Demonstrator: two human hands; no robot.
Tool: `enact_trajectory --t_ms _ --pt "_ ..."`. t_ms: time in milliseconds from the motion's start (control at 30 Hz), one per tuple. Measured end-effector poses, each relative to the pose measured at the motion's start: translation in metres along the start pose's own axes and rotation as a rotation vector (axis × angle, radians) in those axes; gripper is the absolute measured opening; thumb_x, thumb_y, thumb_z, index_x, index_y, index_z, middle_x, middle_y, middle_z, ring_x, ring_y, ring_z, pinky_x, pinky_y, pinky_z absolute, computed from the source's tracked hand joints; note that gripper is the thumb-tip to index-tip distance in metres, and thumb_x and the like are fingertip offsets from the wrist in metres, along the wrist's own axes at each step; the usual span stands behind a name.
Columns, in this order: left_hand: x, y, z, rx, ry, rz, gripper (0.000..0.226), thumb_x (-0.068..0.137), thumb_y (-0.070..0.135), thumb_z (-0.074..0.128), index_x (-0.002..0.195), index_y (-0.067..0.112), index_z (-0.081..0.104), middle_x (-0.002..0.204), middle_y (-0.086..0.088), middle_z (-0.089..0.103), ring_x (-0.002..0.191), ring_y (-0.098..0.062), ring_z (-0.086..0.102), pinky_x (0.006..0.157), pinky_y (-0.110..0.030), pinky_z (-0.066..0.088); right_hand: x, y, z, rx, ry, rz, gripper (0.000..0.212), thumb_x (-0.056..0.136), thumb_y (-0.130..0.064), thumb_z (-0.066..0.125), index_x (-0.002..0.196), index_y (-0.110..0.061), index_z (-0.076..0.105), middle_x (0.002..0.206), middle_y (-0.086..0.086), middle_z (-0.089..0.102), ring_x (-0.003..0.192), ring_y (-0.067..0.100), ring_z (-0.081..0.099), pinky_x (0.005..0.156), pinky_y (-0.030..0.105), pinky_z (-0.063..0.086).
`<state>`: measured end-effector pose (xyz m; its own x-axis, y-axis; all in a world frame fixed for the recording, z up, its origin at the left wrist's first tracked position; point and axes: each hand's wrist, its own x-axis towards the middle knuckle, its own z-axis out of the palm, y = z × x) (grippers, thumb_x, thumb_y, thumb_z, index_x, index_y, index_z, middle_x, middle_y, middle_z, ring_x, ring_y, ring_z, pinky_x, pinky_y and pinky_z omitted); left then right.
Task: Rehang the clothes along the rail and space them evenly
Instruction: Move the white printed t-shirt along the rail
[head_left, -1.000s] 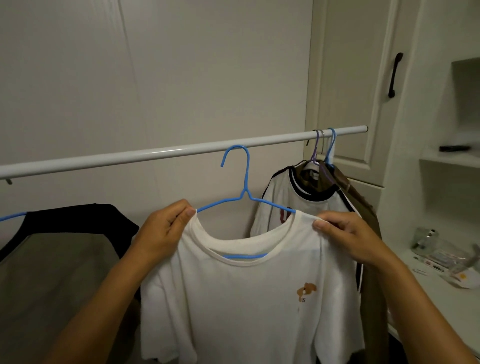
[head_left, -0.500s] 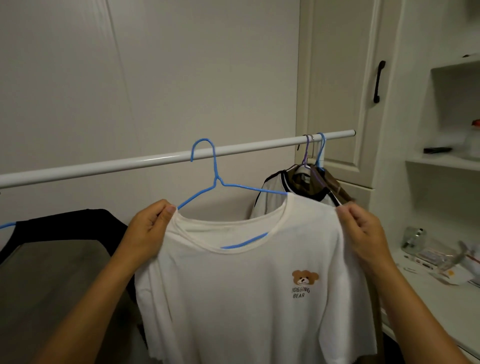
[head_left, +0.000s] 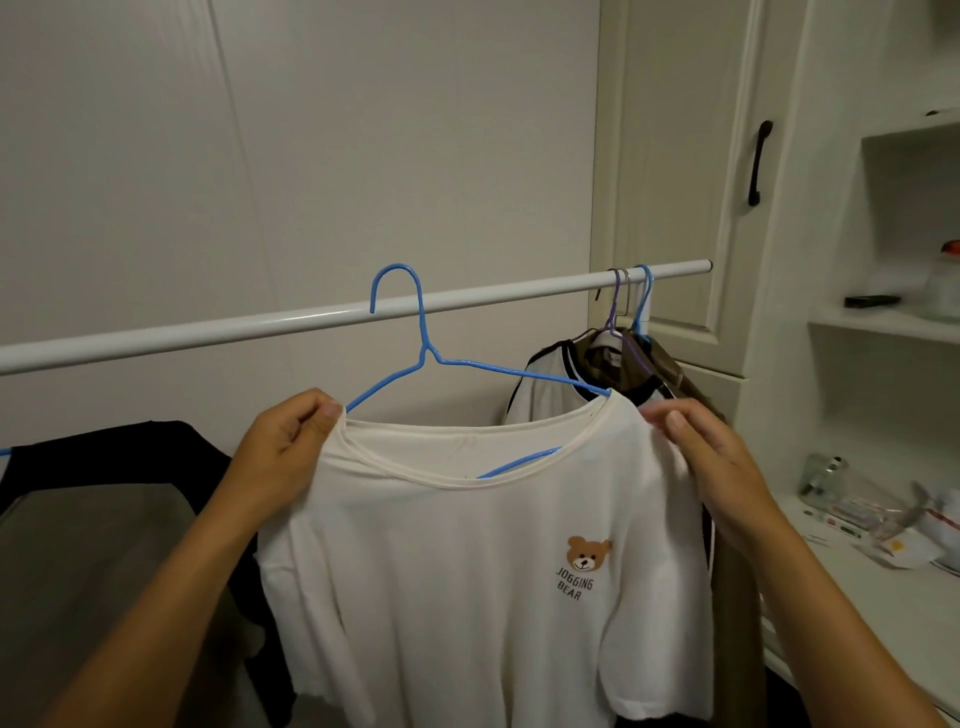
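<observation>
A home closet nook: clothes rail (head_left: 260, 325), cupboard door (head_left: 675, 156), cluttered shelves (head_left: 883, 322)

The T-shirt (head_left: 457, 597) is cream-white with a brown bear print (dark lettering beneath); its hanger (head_left: 428, 355) is blue, the rail (head_left: 208, 332) white, the left garment (head_left: 130, 452) black and grey.

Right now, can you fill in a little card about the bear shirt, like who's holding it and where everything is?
Shirt: white bear-print T-shirt, on a blue wire hanger
Left hand: pinches one shoulder of the shirt
Right hand: pinches the other shoulder
Hook: up at the white metal rail, its top above the rail, not resting on it
Rail's right end: bunched clothes on three hangers, close together
Far left: black and grey top
</observation>
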<state>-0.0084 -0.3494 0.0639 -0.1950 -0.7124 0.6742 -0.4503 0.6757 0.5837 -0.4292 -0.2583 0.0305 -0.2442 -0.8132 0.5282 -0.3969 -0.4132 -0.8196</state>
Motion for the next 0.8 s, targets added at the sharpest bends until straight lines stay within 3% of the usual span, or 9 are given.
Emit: enact_trajectory --t_ms 100,233,333,400,567,800 --pt "-0.002 -0.005 0.004 0.013 -0.015 0.001 0.03 0.1 0.029 0.05 0.079 0.01 0.059 0.076 -0.006 0.057 0.068 -0.005 0.05 0.065 -0.014 0.04 0.004 -0.006 0.008 0.051 -0.087 -0.089 0.023 0.105 -0.019 0.053 0.118 -0.024 0.072 0.117 -0.007 0.072 0.112 0.01 0.065 0.095 0.027 0.051" --pt "-0.006 -0.009 0.005 0.024 -0.017 -0.012 0.032 0.099 0.033 0.051 0.082 0.008 0.06 0.075 -0.006 0.059 0.069 -0.009 0.053 0.065 -0.018 0.042 0.009 -0.006 0.018 -0.046 -0.035 -0.116 0.015 0.099 -0.015 0.064 0.106 -0.025 0.074 0.091 -0.007 0.071 0.089 0.009 0.066 0.082 0.024 0.055" --pt "-0.01 -0.009 0.002 0.051 -0.005 -0.018 0.026 0.104 0.021 0.053 0.081 0.009 0.06 0.076 -0.005 0.06 0.07 -0.01 0.054 0.064 -0.017 0.042 0.01 -0.001 0.021 -0.027 -0.062 -0.09 0.012 0.098 -0.018 0.066 0.1 -0.026 0.075 0.09 -0.004 0.071 0.087 0.018 0.067 0.079 0.03 0.055" --pt "-0.013 -0.009 0.0 0.055 -0.014 -0.022 0.028 0.104 0.024 0.053 0.082 0.009 0.06 0.077 -0.005 0.059 0.069 -0.012 0.055 0.064 -0.017 0.042 0.01 -0.003 0.021 0.021 -0.055 -0.099 0.013 0.099 -0.014 0.065 0.099 -0.022 0.075 0.091 0.004 0.071 0.087 0.025 0.065 0.076 0.032 0.053" --pt "-0.017 -0.005 -0.002 0.053 -0.04 -0.005 0.036 0.097 0.041 0.048 0.081 0.011 0.06 0.075 -0.004 0.058 0.069 -0.017 0.055 0.064 -0.019 0.042 0.008 -0.013 0.03 0.074 -0.037 -0.083 0.016 0.1 -0.009 0.061 0.095 -0.018 0.073 0.09 -0.009 0.071 0.083 -0.001 0.064 0.073 0.012 0.052" --pt "-0.018 0.004 -0.003 0.118 -0.079 0.02 0.026 0.097 0.032 0.048 0.078 0.019 0.06 0.078 -0.003 0.058 0.064 -0.002 0.051 0.061 -0.013 0.039 0.013 -0.013 0.02 -0.088 -0.175 -0.13 0.013 0.102 -0.017 0.06 0.099 -0.02 0.073 0.092 -0.006 0.07 0.087 0.011 0.066 0.077 0.023 0.052"
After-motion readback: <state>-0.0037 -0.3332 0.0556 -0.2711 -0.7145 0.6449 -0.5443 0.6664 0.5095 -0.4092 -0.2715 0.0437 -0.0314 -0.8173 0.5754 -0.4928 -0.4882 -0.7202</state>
